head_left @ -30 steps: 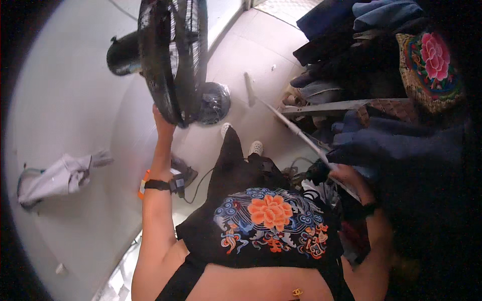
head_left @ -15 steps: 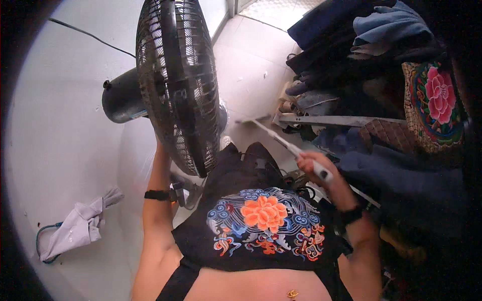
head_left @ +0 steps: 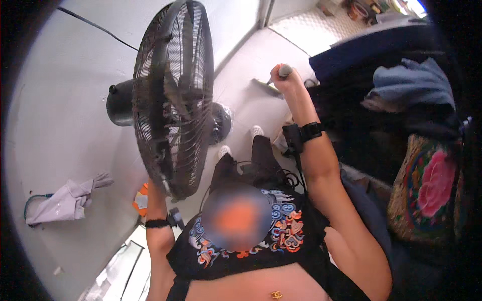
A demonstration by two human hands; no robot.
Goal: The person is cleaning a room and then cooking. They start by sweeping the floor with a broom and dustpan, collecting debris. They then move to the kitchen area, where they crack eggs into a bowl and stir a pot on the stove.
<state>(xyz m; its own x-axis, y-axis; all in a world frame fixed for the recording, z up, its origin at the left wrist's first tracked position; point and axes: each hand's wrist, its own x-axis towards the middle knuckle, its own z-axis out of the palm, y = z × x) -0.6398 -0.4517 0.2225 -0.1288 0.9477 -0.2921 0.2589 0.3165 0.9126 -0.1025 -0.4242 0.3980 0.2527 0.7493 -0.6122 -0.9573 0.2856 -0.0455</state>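
Note:
My right hand [head_left: 282,80] is stretched out ahead, its fingers wrapped round the grey end of a pole [head_left: 285,70]. Beyond it, the pole's flat, greenish head [head_left: 267,87] rests on the pale floor. A large black fan [head_left: 173,100] with a wire cage stands on my left. My left hand [head_left: 155,194] reaches up to the lower part of this fan. The cage covers most of that hand, so its fingers are hidden, and I cannot tell if it grips anything.
Dark clothes [head_left: 361,100] pile up at the right, with a blue garment [head_left: 414,85] on top and a flower-embroidered bag [head_left: 427,185] nearer. A grey cloth [head_left: 68,200] hangs on the white wall at the left. Past the floor lies a bright patterned threshold [head_left: 306,30].
My right hand has moved forward and the pole now points nearly away from me. Its head has shifted farther off and to the right. My left forearm sits lower, still beside the fan.

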